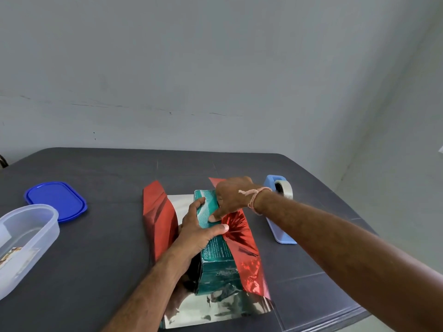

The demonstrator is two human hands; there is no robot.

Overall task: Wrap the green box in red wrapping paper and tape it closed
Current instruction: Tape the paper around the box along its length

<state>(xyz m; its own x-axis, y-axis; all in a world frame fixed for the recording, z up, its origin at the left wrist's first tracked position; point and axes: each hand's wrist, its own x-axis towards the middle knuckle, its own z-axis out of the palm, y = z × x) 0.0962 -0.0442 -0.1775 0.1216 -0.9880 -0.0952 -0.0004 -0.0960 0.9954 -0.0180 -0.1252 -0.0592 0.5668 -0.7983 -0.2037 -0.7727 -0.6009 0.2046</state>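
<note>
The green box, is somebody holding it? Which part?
Yes. The left hand grips the green box across its top, near the middle. The right hand rests its thumb on the top further back; whether it grips cannot be told.

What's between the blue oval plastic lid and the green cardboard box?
Head view: bare dark grey table, then the upturned left flap of shiny red wrapping paper, then the left hand gripping the green box.

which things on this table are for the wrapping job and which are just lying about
For the job: green box, red wrapping paper, tape dispenser.
Just lying about: blue lid, clear plastic tub.
</note>
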